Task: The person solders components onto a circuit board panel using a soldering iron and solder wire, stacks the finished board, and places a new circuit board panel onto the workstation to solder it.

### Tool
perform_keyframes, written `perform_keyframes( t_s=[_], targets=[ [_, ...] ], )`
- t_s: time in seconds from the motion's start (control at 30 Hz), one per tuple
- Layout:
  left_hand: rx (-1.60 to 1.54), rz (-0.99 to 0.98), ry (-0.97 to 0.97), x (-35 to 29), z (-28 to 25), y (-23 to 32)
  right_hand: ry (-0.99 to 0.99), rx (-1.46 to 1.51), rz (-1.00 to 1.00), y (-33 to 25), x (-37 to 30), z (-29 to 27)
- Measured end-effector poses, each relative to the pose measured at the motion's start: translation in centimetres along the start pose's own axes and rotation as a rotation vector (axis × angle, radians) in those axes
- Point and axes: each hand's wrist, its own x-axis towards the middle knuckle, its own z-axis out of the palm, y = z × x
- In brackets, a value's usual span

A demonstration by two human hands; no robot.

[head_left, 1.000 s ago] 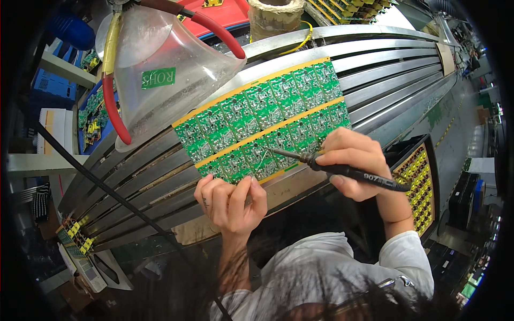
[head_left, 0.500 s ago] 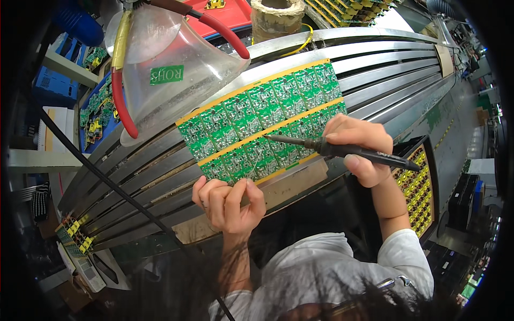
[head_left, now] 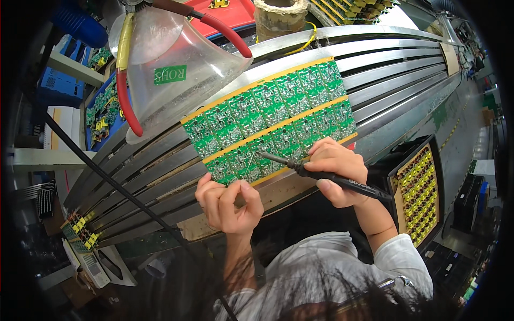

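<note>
Soldering iron [head_left: 309, 171] shifted left (board [head_left: 267, 112] mostly beyond hands [head_left: 225, 208])

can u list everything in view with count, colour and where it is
Circuit board panel: one, green with yellow strips, centre
Soldering iron: one, black, over the panel
Solder wire: one, silvery, over the panel
Metal rails: several, silver, under the panel
Plastic hood: one, clear, upper left
Red tray: one, red, top
Cylinder: one, tan, top
Cable: one, black, left
Framed tray: one, black, right
Small parts: many, mostly yellow, in the framed tray
Left hand: one, bare, holding the wire
Right hand: one, bare, holding the iron
</note>
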Motion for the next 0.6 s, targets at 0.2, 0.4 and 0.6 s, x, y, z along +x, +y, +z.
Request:
perform_keyframes(
  t_s=[0.2,0.4,0.6],
  targets=[
    [0.011,-0.002,-0.013,0.0,0.1,0.4,-0.036,-0.055,-0.022,-0.7,0.8,-0.3],
    [0.007,0.021,-0.017,-0.1,-0.1,0.5,-0.027,-0.105,-0.064,-1.5,0.8,-0.9],
    [-0.079,0.093,-0.044,-0.5,-0.4,0.4,0.109,0.035,0.017,-1.6,-1.1,-1.4]
  ],
)
